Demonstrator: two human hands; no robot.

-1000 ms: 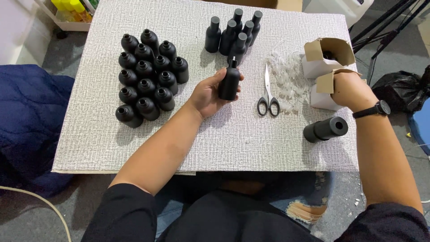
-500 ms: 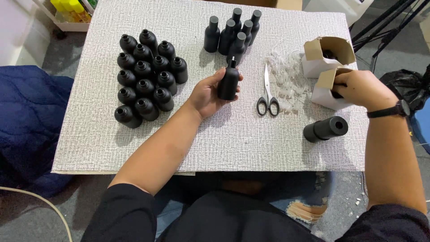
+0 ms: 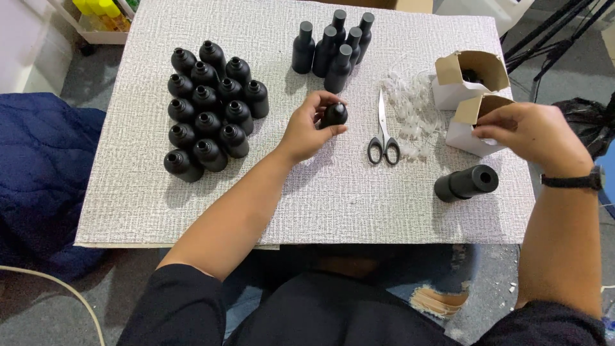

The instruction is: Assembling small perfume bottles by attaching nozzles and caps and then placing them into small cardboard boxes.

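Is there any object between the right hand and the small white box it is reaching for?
No. The right hand is already at the open flap of the nearer white box, with nothing between them.

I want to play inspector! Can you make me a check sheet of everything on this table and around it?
Surface: white textured table, top lined with bottles.
Job's things: black bottle; small open box.
Clutter: uncapped bottles in a cluster, capped bottles, scissors, clear plastic bits, second box, black tube lying down.
Fingers: left hand holds the bottle; right hand at the box opening.
Cables: pale cord on the floor.
Surroundings: blue cushion, black stand legs.
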